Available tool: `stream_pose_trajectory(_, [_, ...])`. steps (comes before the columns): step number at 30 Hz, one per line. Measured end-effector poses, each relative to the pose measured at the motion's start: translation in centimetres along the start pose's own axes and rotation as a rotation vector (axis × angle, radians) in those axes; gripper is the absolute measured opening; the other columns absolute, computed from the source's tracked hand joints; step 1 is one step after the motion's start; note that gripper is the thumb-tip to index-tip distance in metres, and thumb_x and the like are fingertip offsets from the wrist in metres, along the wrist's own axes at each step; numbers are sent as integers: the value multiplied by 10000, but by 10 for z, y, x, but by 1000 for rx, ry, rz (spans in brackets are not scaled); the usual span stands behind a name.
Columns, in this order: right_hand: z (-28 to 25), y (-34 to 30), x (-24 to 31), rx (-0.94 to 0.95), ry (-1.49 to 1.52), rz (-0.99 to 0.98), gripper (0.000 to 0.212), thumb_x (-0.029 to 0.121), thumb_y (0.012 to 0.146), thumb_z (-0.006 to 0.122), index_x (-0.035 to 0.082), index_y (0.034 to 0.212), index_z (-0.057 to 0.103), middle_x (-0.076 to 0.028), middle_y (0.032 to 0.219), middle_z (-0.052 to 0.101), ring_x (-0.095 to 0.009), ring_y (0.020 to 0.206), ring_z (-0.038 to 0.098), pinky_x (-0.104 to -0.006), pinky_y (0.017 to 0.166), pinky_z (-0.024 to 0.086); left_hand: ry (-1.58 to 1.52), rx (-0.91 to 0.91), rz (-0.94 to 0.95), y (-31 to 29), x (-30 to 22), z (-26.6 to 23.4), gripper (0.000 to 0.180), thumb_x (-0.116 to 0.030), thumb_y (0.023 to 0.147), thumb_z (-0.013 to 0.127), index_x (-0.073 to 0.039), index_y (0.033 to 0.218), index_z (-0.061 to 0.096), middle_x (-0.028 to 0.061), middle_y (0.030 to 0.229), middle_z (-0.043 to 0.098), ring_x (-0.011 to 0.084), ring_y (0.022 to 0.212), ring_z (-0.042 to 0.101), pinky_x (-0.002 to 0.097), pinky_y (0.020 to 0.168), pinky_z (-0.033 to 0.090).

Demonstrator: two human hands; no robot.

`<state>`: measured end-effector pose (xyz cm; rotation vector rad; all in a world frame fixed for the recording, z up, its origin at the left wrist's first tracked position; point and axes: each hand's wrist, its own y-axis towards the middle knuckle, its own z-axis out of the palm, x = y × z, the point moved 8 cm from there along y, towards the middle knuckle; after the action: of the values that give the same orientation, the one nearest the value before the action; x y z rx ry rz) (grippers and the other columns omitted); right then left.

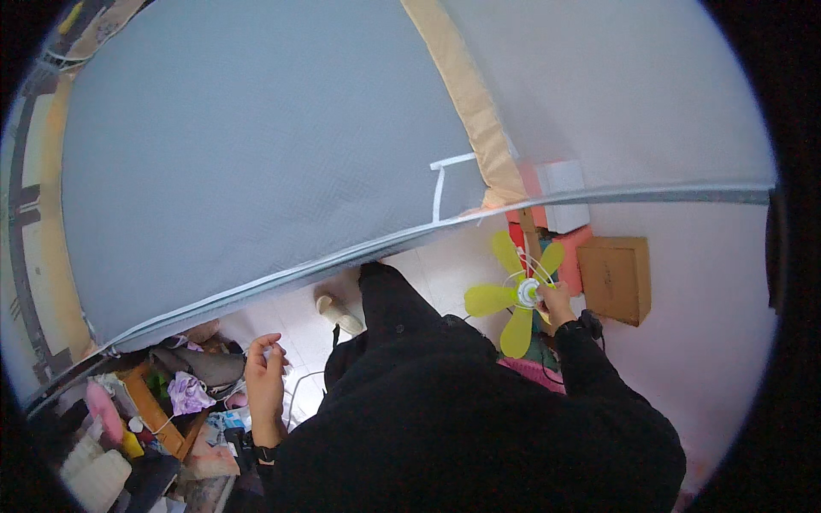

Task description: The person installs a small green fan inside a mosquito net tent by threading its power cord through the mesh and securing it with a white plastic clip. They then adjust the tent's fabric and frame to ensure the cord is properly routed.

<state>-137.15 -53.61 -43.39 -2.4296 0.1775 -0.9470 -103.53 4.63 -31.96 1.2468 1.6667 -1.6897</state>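
Note:
On the right, a small fan (525, 295) with several yellow-green blades and a pale hub faces up toward me. My right hand (558, 306) reaches to it, its fingers closed at the hub's right side, and covers part of the fan. What the fingertips grip there is partly hidden. Over on the left, my left hand (266, 385) is raised with its fingers loosely bent and somewhat apart, and nothing shows in it. Below that hand lies a jumble of household things, not touched by it.
A bed with a grey mattress (256, 162) and pale edging fills the far side. Beside the fan stand a brown cardboard box (614, 280) and a pink basket (540, 373). A purple-and-white cloth bundle (190, 394) lies in the left clutter. One beige shoe (339, 315) shows on the tiled floor.

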Motion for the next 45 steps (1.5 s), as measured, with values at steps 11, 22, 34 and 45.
stream_pose_trajectory(11, [7,-37,6,86,165,-99,157,136,777,628,17,842,549,-82,657,557,-144,414,496,-267,350,390,217,106,47,-10,-25,-16,223,-164,931,535,-97,1138,584,24,882,598,98,756,550,241,660,449])
stream_pose_trajectory(22, [11,-118,-79,-83,162,-54,344,107,770,644,44,1048,451,-107,770,545,-190,451,497,-327,379,400,249,206,248,8,-18,-79,339,-84,849,578,-80,1187,548,-12,868,576,83,664,481,212,618,428])
stream_pose_trajectory(34, [-2,-271,-130,-203,203,34,464,173,774,688,29,1144,447,-136,957,549,-249,682,555,-378,547,479,101,433,192,-7,-5,-117,278,-205,921,562,-29,1136,578,147,975,636,219,834,615,369,691,516])
stream_pose_trajectory(45, [-71,-252,-158,-383,474,104,452,-15,750,654,104,1018,310,-121,874,396,-218,556,468,-442,527,379,189,832,216,-40,-37,-9,441,-354,901,634,-33,1194,562,38,875,654,101,731,599,242,637,467])
